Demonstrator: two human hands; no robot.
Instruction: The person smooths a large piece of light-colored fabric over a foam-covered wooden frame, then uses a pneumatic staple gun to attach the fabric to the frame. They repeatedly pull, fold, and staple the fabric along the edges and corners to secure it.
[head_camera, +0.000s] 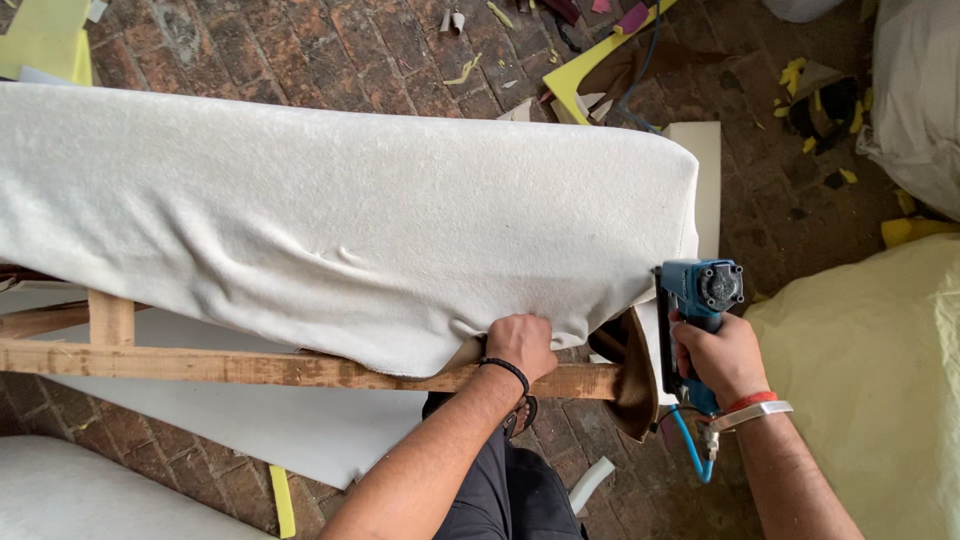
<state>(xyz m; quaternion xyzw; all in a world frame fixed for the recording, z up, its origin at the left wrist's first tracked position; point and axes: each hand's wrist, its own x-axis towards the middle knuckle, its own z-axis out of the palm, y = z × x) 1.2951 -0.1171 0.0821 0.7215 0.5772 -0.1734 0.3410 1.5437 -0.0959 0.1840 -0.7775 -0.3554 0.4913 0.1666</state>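
Over fuzzy white wadding (330, 210), left hand (520, 345).

Left hand (520, 345) pulls white fabric (330, 220) down over a wooden rail (250, 367); right hand (722, 360) grips a blue pneumatic stapler (695, 300) at the frame's right end. Brick floor (330, 50) beyond.

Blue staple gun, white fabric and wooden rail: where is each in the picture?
Blue staple gun (698, 290): head view, on its blue body above the right hand.
White fabric (330, 210): head view, middle of the draped sheet.
Wooden rail (200, 365): head view, bare stretch of wood.
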